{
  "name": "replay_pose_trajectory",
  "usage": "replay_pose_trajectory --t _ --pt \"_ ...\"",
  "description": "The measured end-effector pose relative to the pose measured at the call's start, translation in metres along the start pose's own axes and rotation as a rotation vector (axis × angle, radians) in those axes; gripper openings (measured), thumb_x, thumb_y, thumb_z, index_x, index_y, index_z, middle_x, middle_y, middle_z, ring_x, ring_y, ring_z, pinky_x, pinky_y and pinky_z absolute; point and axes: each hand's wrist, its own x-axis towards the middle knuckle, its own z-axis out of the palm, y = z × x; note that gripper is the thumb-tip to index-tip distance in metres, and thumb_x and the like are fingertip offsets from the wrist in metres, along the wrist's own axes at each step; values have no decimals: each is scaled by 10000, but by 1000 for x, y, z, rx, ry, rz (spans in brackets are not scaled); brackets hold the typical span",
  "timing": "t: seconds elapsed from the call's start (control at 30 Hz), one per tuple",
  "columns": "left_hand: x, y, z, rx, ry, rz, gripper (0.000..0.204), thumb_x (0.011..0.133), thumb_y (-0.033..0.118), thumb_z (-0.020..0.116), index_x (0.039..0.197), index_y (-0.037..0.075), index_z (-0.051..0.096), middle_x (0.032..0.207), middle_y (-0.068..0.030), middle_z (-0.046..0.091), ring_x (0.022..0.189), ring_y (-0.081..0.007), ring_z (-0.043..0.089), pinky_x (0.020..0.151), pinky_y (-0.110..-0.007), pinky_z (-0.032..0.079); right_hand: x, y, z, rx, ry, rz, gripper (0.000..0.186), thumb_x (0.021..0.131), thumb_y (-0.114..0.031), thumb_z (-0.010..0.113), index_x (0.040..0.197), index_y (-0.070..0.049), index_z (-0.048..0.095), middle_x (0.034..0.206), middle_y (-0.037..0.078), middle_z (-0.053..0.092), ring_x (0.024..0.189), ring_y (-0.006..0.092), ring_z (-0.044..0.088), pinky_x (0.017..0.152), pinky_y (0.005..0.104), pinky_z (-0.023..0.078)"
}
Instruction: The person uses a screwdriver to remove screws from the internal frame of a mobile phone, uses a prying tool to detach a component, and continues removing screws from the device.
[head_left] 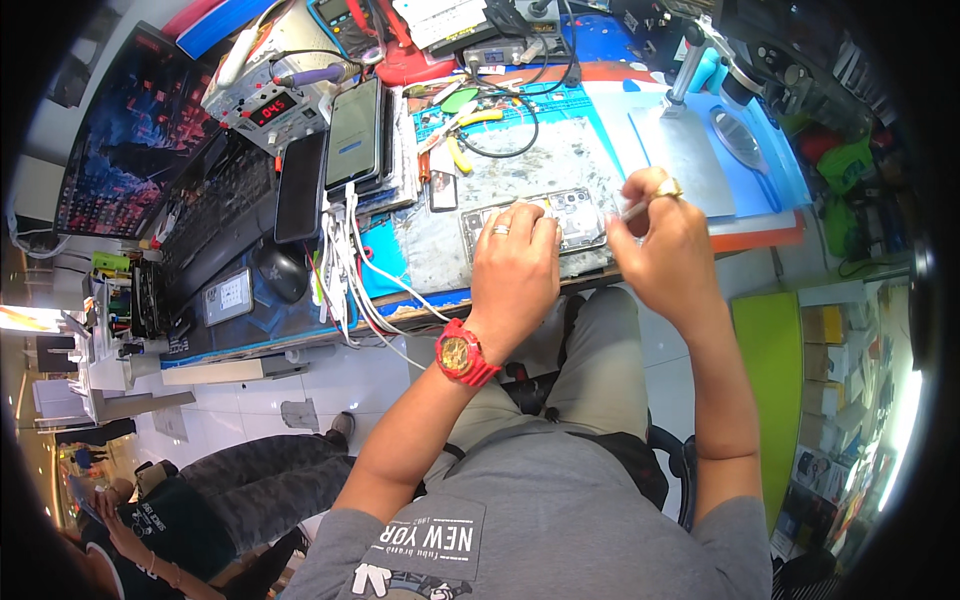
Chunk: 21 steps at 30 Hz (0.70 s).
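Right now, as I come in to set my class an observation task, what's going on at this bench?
A person is working on an opened phone, its inner parts showing, that lies on a grey mat. The left hand has its fingers on the phone. The right hand has a slim, light-coloured tool in its grip, near the phone's right end. A yellow-handled tool lies beyond the phone, and white cables hang off to its left.

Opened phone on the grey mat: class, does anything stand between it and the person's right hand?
Nothing visible stands between the right hand and the right end of the opened phone. Farther left, the left hand covers part of it.
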Motion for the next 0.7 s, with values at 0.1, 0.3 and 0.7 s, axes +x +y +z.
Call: replay_pose_trajectory --t 0.1,0.3,0.7 --pt "0 1 -1 -2 -29 -20 114 939 68 703 1042 22 684 1113 -134 666 1037 -353 650 917 -458 529 0 -4 1 78 56 -91 306 854 -20 733 1131 5 606 942 186 727 846 392 744 744 477 569" --pt "0 1 0 -1 2 4 116 948 67 700 1052 18 688 1119 -145 676 1043 -357 654 919 -463 533 1 3 3 197 51 -80 314 863 -63 775 1119 15 611 999 197 725 812 377 735 729 473 568" --pt "5 7 -13 -53 -38 2 243 927 117 747 1134 -2 702 1175 -168 665 1139 -382 626 1056 -514 471 0 6 0 252 33 17 317 882 31 779 1128 10 581 944 147 713 837 266 746 726 372 589"
